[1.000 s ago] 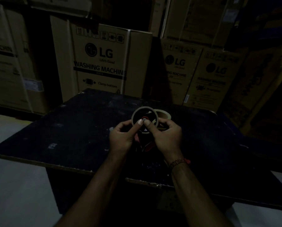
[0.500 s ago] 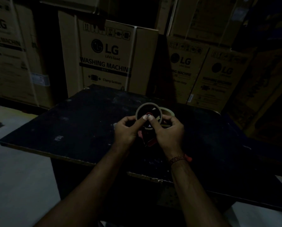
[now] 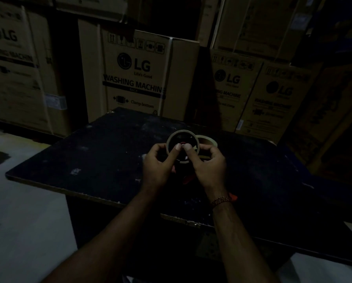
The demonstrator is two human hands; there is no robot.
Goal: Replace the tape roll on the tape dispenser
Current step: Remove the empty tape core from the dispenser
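Both hands closed on work: left hand and right hand pinch a tape roll upright over the red tape dispenser, thumbs meeting at its hub, above the dark table. Second roll lies just behind on the table. Risk, judged: in poor light, core may seat crooked on hub, jamming or slipping off.

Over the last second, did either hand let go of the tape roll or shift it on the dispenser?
No visible change in the grip. Both the left hand and right hand keep pinching the tape roll over the red dispenser, thumbs meeting at the red hub. Only the camera drifted, so everything slid a little in view. The second roll stays on the black table behind.
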